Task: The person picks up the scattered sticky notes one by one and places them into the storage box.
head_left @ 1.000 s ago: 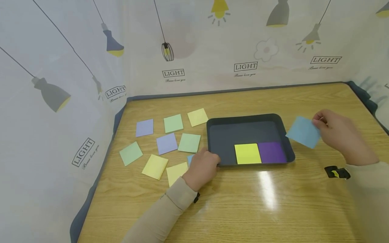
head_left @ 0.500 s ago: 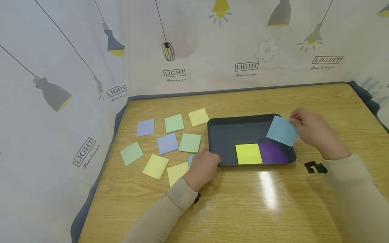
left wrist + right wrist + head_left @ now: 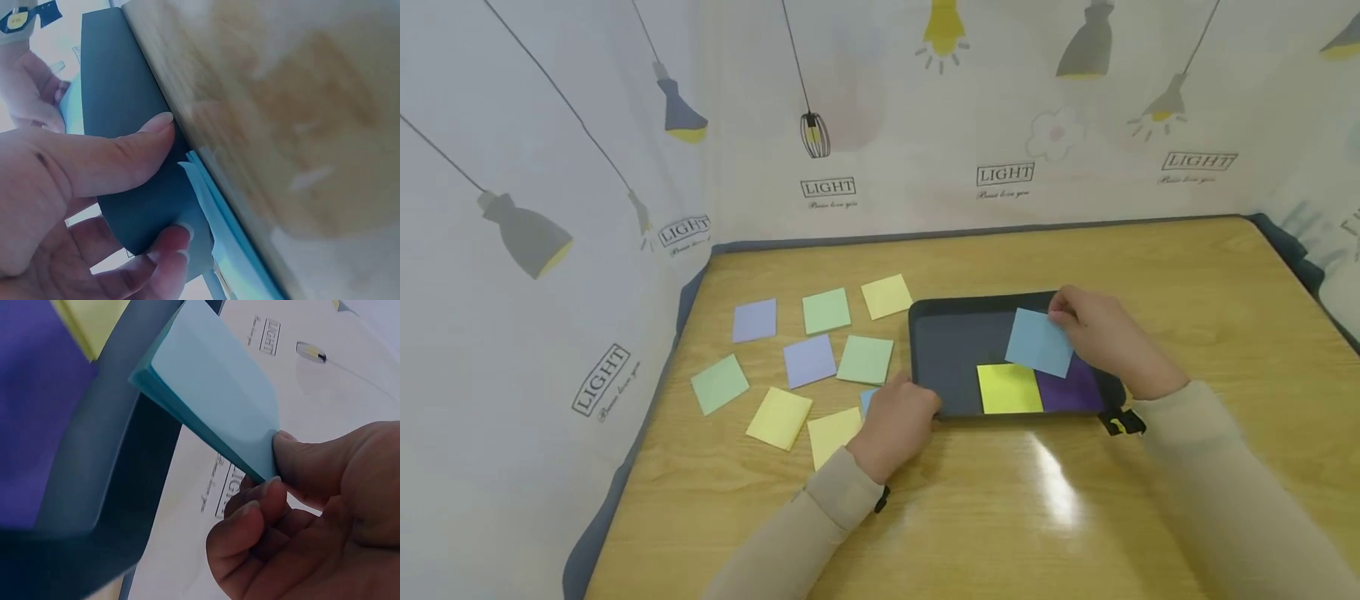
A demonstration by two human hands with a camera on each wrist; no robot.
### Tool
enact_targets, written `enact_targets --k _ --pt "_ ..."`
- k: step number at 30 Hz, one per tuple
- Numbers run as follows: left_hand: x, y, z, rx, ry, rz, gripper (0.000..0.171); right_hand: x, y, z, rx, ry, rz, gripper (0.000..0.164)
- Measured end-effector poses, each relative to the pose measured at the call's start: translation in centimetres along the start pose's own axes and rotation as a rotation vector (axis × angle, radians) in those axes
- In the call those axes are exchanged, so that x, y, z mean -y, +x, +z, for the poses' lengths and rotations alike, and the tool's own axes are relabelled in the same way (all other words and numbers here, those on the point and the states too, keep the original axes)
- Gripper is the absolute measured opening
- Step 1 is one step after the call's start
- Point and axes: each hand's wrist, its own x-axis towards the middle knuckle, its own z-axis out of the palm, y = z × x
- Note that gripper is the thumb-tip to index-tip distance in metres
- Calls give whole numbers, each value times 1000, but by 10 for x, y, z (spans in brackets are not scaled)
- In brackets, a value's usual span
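A dark grey tray (image 3: 955, 333) lies on the table, with a bright yellow sticky note pad (image 3: 1009, 389) and a purple sticky note pad (image 3: 1067, 388) side by side along its near wall. My left hand (image 3: 897, 421) grips the tray's near left corner; in the left wrist view the thumb (image 3: 128, 156) presses the outer wall while the fingers curl round the corner. Over the tray, my right hand (image 3: 1101, 337) pinches a light blue sticky note pad (image 3: 1040, 342) by one corner. The right wrist view shows thumb and fingertips on that blue pad (image 3: 219, 387), tilted above the tray.
Left of the tray lie several pastel pads, among them a yellow pad (image 3: 779, 418), a green pad (image 3: 865, 359) and a lilac pad (image 3: 809, 361). Another blue pad (image 3: 867, 402) is partly hidden by my left hand. A lamp-print curtain (image 3: 910, 108) borders the table.
My right hand has carried the blue sticky note pad leftward, from beside the tray's right end to over its inside. The left hand keeps its grip on the corner.
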Motion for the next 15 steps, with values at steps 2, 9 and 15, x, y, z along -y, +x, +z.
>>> enact_targets --k 2,9,15 --pt "1 0 0 -20 6 -3 7 8 5 3 3 0 -25 18" --pt "2 -3 2 -74 15 3 12 28 14 15 19 -4 -57 14" --pt "2 -8 5 -77 25 13 15 33 15 25 43 20 -56 11"
